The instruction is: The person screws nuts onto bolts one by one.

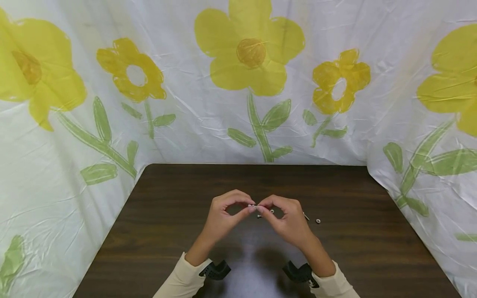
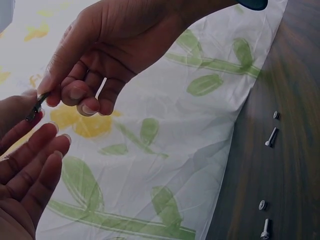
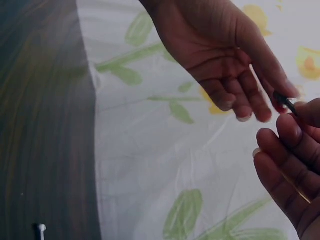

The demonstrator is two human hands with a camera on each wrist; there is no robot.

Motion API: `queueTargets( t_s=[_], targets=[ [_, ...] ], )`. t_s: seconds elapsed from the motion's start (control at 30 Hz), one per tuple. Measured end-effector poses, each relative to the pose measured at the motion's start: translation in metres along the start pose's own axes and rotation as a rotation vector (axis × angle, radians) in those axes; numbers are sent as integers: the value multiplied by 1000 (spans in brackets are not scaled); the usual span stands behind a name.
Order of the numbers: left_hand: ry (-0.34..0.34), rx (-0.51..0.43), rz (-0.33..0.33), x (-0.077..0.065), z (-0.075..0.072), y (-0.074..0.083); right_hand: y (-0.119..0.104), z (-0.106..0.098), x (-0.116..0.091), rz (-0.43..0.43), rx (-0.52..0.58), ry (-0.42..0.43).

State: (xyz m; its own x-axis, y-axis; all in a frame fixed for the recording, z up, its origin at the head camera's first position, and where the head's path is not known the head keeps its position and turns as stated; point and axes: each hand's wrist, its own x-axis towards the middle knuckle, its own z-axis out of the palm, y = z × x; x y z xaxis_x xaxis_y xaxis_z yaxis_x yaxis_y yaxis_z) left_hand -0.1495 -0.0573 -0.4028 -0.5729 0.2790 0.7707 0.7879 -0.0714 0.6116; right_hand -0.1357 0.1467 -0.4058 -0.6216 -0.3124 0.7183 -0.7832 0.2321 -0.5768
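Observation:
In front of me both hands meet over the table at a small metal bolt [image 1: 251, 205]. My left hand [image 1: 222, 215] pinches one end of the bolt between thumb and index finger. From the other side, my right hand [image 1: 286, 218] pinches the opposite end with its thumb and fingertip. The bolt [image 2: 37, 107] looks dark in the left wrist view, and the fingertips partly cover it. Whether a nut sits on it cannot be made out. The other fingers of the right hand [image 2: 120, 55] hang loosely bent, while those of the left hand [image 3: 220, 55] are also relaxed.
On the dark wooden table [image 1: 167, 256] lie a bolt [image 1: 259, 216] and a nut [image 1: 272, 211] behind the right hand. Another bolt [image 1: 306, 216] and nut [image 1: 318, 221] lie to its right. A flowered white sheet [image 1: 186, 124] hangs around the table.

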Motion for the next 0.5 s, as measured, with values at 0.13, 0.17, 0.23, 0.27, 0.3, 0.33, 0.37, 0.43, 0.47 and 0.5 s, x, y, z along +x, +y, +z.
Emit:
queueTargets(
  t_s=[0.13, 0.17, 0.23, 0.27, 0.3, 0.33, 0.37, 0.43, 0.47, 0.5],
  targets=[
    [-7, 32, -42, -10, 0, -17, 0, 1, -1, -5, -1, -2],
    [-9, 34, -51, -12, 0, -21, 0, 1, -2, -5, -3, -3],
    [-9, 25, -78, -13, 1, -21, 0, 1, -2, 0, -3, -3],
    [-4, 19, -92, -13, 1, -20, 0, 0, -2, 2, -3, -1],
    [3, 11, -110, -13, 1, -20, 1, 0, -2, 6, -6, 2],
    [11, 4, -126, -13, 1, -20, 1, -1, -1, 11, -7, 4],
    [18, -7, -139, -12, 1, -19, 1, -1, -1, 12, -8, 9],
    [24, -20, -148, -11, -1, -19, 1, -2, 0, 16, -6, 11],
    [21, -23, -137, -10, -2, -18, 2, -2, 0, 14, -7, 11],
    [12, -28, -121, -10, -3, -18, 1, -2, 0, 13, -5, 9]
  ],
)
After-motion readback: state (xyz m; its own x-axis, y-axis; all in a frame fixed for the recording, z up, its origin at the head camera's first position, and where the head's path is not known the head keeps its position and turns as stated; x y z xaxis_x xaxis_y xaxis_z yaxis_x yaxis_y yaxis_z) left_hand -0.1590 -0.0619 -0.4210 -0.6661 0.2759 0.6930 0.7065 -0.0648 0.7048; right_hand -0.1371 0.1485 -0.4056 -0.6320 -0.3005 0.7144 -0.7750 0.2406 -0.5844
